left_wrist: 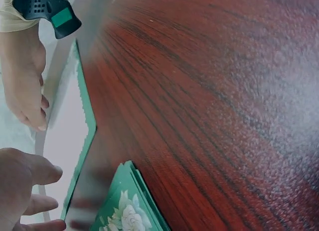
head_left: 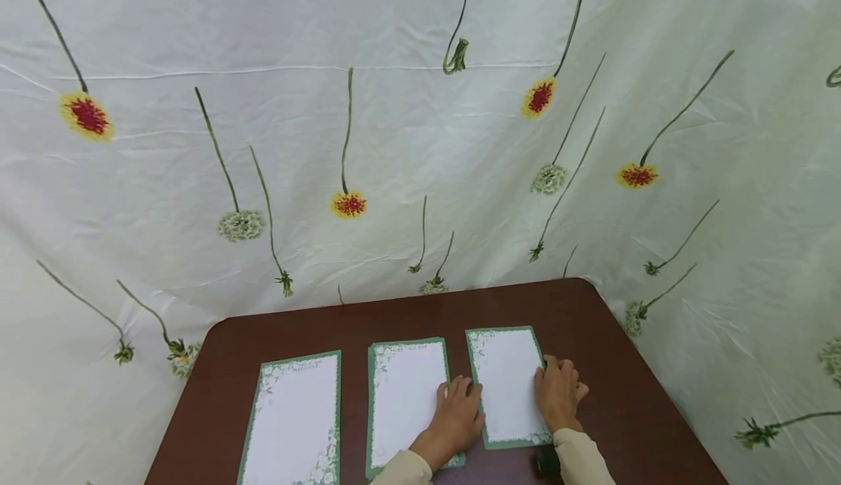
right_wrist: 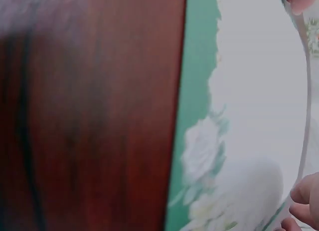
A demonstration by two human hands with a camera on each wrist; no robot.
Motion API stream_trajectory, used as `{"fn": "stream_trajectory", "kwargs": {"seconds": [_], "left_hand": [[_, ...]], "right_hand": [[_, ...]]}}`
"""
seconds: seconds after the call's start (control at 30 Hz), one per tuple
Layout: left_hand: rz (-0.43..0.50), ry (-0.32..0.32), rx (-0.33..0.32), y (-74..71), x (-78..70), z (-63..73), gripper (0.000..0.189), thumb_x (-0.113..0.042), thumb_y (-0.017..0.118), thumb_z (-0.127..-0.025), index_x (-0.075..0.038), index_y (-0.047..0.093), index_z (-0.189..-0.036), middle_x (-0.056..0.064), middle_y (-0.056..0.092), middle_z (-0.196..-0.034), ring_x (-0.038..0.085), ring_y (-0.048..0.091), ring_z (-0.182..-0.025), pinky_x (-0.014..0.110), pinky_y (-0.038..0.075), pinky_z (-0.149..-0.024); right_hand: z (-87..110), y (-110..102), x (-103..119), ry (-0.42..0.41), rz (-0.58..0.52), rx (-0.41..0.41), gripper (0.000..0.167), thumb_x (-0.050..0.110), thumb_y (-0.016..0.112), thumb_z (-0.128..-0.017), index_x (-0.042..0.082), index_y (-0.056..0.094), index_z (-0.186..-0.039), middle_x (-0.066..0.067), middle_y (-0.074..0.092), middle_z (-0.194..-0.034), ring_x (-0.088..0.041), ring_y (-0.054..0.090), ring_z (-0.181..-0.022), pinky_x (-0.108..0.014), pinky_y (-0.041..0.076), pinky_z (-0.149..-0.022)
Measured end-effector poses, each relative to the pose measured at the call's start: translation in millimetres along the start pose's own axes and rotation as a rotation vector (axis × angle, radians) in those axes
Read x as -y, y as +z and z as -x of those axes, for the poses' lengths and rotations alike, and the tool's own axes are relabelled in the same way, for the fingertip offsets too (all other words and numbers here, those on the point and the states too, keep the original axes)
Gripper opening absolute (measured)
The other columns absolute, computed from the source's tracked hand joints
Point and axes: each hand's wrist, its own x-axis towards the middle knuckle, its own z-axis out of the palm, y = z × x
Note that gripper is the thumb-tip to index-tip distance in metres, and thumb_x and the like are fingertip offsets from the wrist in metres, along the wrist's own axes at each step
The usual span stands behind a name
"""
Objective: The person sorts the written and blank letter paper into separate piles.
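A white sheet with a green floral border (head_left: pixel 506 375) lies at the right of a row of similar sheets. My left hand (head_left: pixel 455 415) reaches over the middle stack's right side, its fingertips at the right sheet's left edge. In the left wrist view, the fingers (left_wrist: pixel 42 205) of that hand look loosely extended along the edge. At the sheet's opposite edge is my right hand (head_left: pixel 561 395), its fingers loosely bent against the side. The right wrist view shows the right hand's fingertips (right_wrist: pixel 301 196) beside the sheet's edge, partly out of frame.
A slightly fanned stack of bordered sheets (head_left: pixel 407 397) lies in the middle, and another bordered sheet (head_left: pixel 296 415) at the left. They rest on a dark reddish-brown table (head_left: pixel 512 301) with rounded far corners. White flower-printed cloth (head_left: pixel 394 142) hangs behind and around it.
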Motion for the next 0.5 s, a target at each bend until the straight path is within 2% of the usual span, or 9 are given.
{"fn": "stream_trajectory", "kwargs": {"seconds": [0.2, 0.3, 0.4, 0.5], "left_hand": [[0.073, -0.028, -0.025, -11.2, -1.2, 5.0, 0.044, -0.016, 0.058, -0.099, 0.001, 0.062, -0.139, 0.019, 0.055, -0.141, 0.037, 0.048, -0.138, 0.059, 0.033, -0.110], [0.087, -0.050, -0.039, -18.8, 2.1, 9.2, 0.043, -0.017, 0.061, -0.100, 0.000, 0.061, -0.140, 0.019, 0.054, -0.141, 0.037, 0.048, -0.137, 0.059, 0.035, -0.109], [0.079, -0.069, -0.065, -25.5, 10.1, 13.4, 0.044, -0.019, 0.066, -0.101, 0.000, 0.060, -0.140, 0.020, 0.054, -0.142, 0.037, 0.049, -0.135, 0.059, 0.037, -0.108], [0.053, -0.079, -0.119, -32.3, 21.5, 19.3, 0.045, -0.017, 0.070, -0.098, 0.001, 0.061, -0.138, 0.022, 0.056, -0.139, 0.039, 0.051, -0.133, 0.060, 0.039, -0.105]], "right_hand": [[0.1, 0, 20, -0.045, -0.015, -0.008, 0.036, 0.012, 0.063, -0.103, -0.007, 0.063, -0.133, -0.030, 0.055, -0.119, -0.046, 0.051, -0.111, -0.064, 0.032, -0.089], [0.9, 3, 34, -0.072, -0.017, 0.009, 0.037, 0.015, 0.063, -0.103, -0.006, 0.064, -0.134, -0.029, 0.056, -0.120, -0.044, 0.052, -0.111, -0.062, 0.033, -0.088], [1.7, 7, 47, -0.110, -0.014, 0.021, 0.038, 0.017, 0.065, -0.102, -0.006, 0.065, -0.133, -0.028, 0.059, -0.119, -0.043, 0.055, -0.108, -0.058, 0.034, -0.084], [3.8, 11, 59, -0.148, -0.021, 0.026, 0.039, 0.019, 0.067, -0.101, -0.005, 0.066, -0.132, -0.026, 0.062, -0.116, -0.042, 0.058, -0.103, -0.055, 0.035, -0.080]]}}
